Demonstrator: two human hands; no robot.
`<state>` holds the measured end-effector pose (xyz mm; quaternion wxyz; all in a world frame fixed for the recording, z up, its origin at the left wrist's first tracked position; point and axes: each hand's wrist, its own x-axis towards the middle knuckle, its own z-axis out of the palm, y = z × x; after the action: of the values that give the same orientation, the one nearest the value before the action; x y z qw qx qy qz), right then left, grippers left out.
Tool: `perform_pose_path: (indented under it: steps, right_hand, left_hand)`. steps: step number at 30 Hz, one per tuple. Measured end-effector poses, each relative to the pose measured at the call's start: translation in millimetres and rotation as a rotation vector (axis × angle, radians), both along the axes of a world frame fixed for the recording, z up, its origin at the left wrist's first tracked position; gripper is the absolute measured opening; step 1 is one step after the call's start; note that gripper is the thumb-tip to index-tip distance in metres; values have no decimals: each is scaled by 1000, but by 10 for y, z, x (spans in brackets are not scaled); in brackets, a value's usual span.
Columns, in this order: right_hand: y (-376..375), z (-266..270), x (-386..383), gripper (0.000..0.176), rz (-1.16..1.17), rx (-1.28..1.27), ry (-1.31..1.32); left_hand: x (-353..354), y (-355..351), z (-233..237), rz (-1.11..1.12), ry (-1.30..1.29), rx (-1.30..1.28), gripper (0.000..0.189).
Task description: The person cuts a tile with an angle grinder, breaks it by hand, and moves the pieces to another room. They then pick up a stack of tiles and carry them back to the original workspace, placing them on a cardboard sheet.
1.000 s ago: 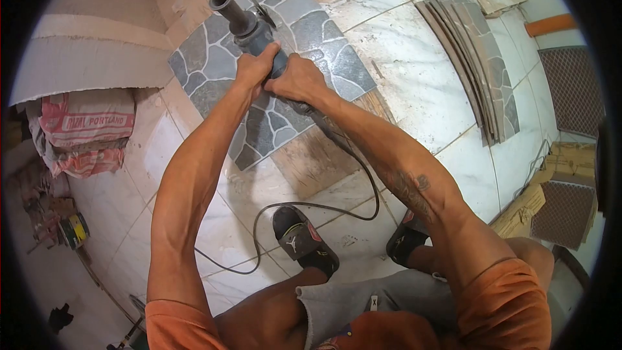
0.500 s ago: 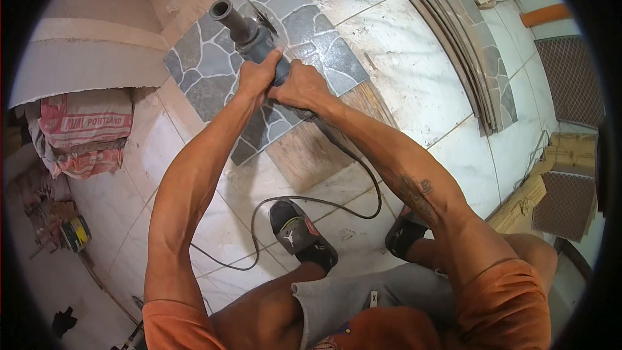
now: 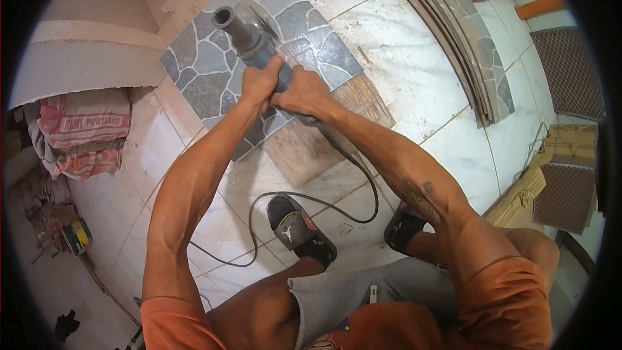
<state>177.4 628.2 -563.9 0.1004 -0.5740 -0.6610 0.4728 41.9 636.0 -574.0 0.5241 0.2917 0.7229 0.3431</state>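
Note:
Both hands are wrapped round the dark body of an angle grinder (image 3: 260,50) with a tube-like side handle sticking up at its front left. My left hand (image 3: 262,81) grips it from the left, and my right hand (image 3: 303,91) closes on its rear part from the right. The cutting disc (image 3: 262,21) stands edge-on over a grey stone-pattern tile (image 3: 206,84); whether it touches the surface I cannot make out. Beneath the tile lies a worn wooden board (image 3: 304,155). From the grinder's rear, a black cord (image 3: 363,168) loops toward my feet.
A stack of similar tiles (image 3: 463,58) leans at the right. Red and white cement bags (image 3: 84,123) lie at the left under a ledge. Brown mesh-patterned tiles (image 3: 567,71) and cardboard boxes (image 3: 570,146) stand at the far right. My sandalled foot (image 3: 301,230) is near the cord.
The grinder and both hands have shifted slightly down and right over the tile. The whole view has also moved a little. Both hands keep their grip.

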Motion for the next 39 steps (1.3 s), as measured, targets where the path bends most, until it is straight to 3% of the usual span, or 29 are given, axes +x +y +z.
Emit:
perform_pose_path:
  steps: [27, 30, 39]
  right_hand:
    - [-414, -30, 306, 68, -21, -52, -3]
    - [-416, -30, 301, 68, -23, -53, 2]
    - [-503, -47, 345, 70, -30, -70, 1]
  left_hand:
    - [319, -408, 23, 22, -69, -39, 49]
    - [350, -411, 24, 72, -53, 14, 37]
    - [338, -499, -40, -6, -93, 13, 45]
